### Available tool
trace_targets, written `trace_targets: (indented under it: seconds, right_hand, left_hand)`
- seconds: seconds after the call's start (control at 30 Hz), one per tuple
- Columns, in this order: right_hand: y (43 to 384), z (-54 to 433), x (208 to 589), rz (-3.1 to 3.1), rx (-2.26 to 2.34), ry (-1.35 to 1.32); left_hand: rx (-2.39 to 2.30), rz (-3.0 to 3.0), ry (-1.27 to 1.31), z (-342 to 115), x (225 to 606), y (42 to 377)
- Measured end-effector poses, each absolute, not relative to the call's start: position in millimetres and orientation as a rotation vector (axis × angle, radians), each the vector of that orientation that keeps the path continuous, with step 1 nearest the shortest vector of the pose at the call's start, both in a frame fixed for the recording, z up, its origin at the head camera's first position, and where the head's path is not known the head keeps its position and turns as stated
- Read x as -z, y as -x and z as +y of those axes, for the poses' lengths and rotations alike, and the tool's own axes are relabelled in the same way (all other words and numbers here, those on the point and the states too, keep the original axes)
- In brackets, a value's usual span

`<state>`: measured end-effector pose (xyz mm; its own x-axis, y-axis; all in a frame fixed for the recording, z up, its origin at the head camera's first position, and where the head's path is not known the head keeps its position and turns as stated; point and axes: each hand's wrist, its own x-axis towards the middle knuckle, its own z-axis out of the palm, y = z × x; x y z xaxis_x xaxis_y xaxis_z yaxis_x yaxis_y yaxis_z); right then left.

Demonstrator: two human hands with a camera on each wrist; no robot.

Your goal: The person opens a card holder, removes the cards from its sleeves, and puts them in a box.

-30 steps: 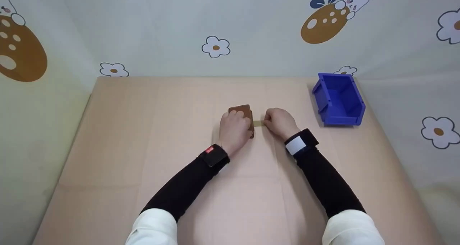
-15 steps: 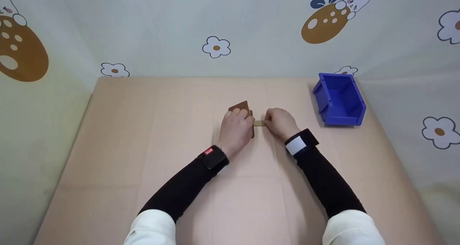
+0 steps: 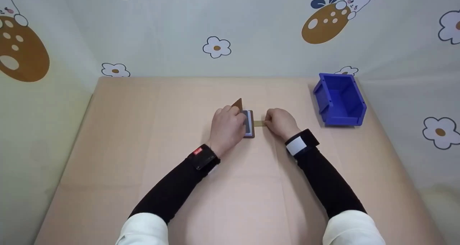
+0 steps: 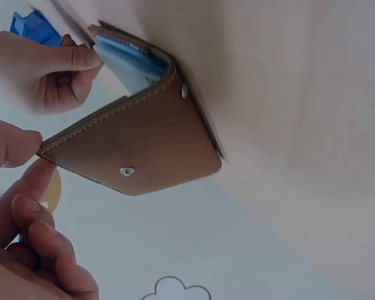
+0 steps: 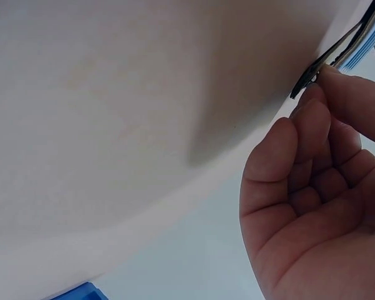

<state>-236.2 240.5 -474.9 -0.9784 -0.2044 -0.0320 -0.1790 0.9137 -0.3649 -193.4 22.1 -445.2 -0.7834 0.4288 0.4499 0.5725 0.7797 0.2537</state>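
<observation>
A brown leather card wallet (image 3: 251,133) lies on the table with its cover lifted, and clear bluish sleeves show inside. My left hand (image 3: 228,128) pinches the cover's edge between thumb and index finger, holding it tilted up. In the left wrist view a metal snap (image 4: 127,170) and pale stitching mark the cover (image 4: 144,137). To the right of the wallet, my right hand (image 3: 282,123) pinches the end of its narrow strap (image 3: 258,123). The right wrist view shows the thumb and fingertips on the strap's dark tip (image 5: 303,82), the other fingers curled.
A blue plastic bin (image 3: 345,121) stands at the table's back right, beyond the right hand. The table (image 3: 118,148) has a beige cover. A pale curtain (image 3: 172,32) with flower and rabbit prints hangs behind it and at both sides.
My left hand has moved left and raised the wallet's cover, uncovering the sleeves. The right hand has stayed at the strap.
</observation>
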Motion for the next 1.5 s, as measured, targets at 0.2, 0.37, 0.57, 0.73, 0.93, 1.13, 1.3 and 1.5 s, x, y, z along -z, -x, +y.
trace_targets:
  seconds: [0.2, 0.37, 0.57, 0.73, 0.93, 1.13, 1.3, 1.5]
  right_hand:
    - [235.0, 240.5, 473.2, 3.009, 0.556, 0.309]
    - [235.8, 240.7, 473.8, 3.014, 0.553, 0.317]
    - [235.6, 239.9, 473.1, 3.013, 0.544, 0.315]
    - [235.2, 239.8, 472.3, 3.012, 0.545, 0.309]
    - [236.0, 239.7, 473.7, 3.004, 0.541, 0.296]
    - [236.7, 239.3, 475.0, 2.998, 0.544, 0.278]
    - [236.4, 239.5, 474.9, 3.007, 0.558, 0.294]
    - [235.7, 240.2, 474.8, 3.013, 0.563, 0.303]
  left_hand:
    - [0.613, -2.605, 0.733, 7.0, 440.6, 191.1]
    - [0.632, -2.589, 0.701, -7.3, 440.0, 190.2]
    - [0.679, -2.588, 0.662, -29.7, 443.3, 190.1]
    - [0.715, -2.684, 0.611, -47.0, 447.1, 190.6]
    - [0.688, -2.748, 0.566, -59.8, 454.6, 191.4]
    - [0.643, -2.749, 0.558, -64.2, 463.0, 194.4]
    - [0.576, -2.751, 0.559, -64.9, 469.7, 198.3]
    - [0.528, -2.788, 0.558, -65.4, 474.9, 201.1]
